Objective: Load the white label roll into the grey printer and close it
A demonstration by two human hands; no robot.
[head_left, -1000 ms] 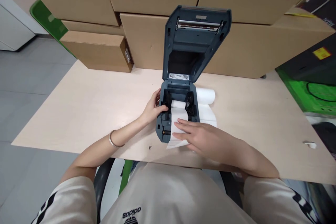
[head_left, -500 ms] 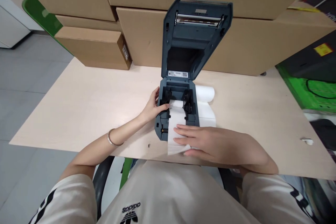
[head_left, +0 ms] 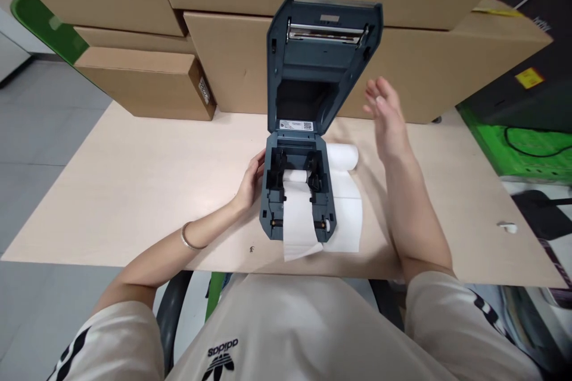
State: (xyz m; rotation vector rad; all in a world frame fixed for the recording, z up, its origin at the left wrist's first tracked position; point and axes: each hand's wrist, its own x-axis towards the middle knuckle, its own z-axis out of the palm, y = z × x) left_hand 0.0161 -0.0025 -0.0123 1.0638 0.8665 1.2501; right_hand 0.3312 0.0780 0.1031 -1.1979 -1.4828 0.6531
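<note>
A dark blue-grey label printer (head_left: 298, 146) stands on the table with its lid (head_left: 324, 65) raised. Inside it sits a small white paper roll (head_left: 295, 175), whose strip (head_left: 298, 217) runs over the front edge. My left hand (head_left: 252, 181) rests against the printer's left side, holding nothing, its fingertips partly hidden behind the casing. Right of the raised lid, my right hand (head_left: 385, 113) is in the air, fingers apart and empty. Beside the printer on the right lies a larger white roll (head_left: 343, 157) with its sheet (head_left: 346, 211) unrolled toward the front.
Large cardboard boxes (head_left: 241, 65) line the back of the table (head_left: 179, 172). A flatter box (head_left: 138, 86) stands at the back left. At the right are a small white object (head_left: 508, 227), a green surface (head_left: 518, 158) with a black cable, and a dark box (head_left: 513, 89).
My right hand has let go of the paper strip and risen to the right of the lid. My left thumb has left the inner roll and that hand is now at the printer's side.
</note>
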